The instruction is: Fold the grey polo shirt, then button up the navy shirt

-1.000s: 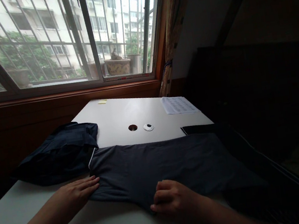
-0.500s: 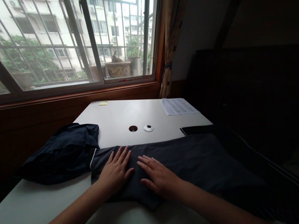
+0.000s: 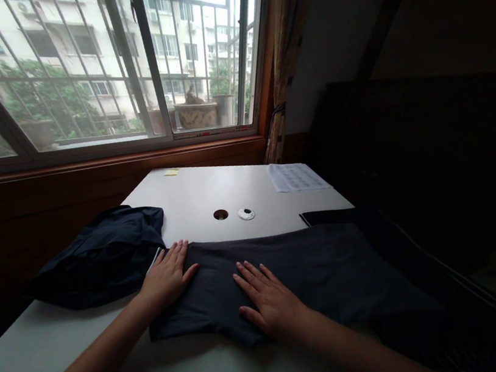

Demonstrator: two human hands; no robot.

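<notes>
A dark grey-blue garment (image 3: pixel 324 267) lies spread across the white table (image 3: pixel 194 193), its right part fading into shadow. I cannot tell its exact kind. My left hand (image 3: pixel 170 274) rests flat on its left end, over part of the white-trimmed edge, fingers extended. Flat on the middle of the cloth lies my right hand (image 3: pixel 266 300), with fingers spread. Neither hand grips anything. Touching or close by the garment's left end is a crumpled navy cloth (image 3: pixel 105 255).
Dark fabric with pale stripes (image 3: pixel 413 243) hangs over the table's right side. Printed sheets (image 3: pixel 297 176) and a yellow sticky note (image 3: pixel 171 172) lie toward the back. A round hole (image 3: pixel 220 214) and a white ring-shaped cover (image 3: pixel 246 214) are mid-table. A barred window stands behind.
My right hand has gone from a closed grip at the near edge to lying flat on the cloth. My left hand moved onto the cloth, then back toward its left end.
</notes>
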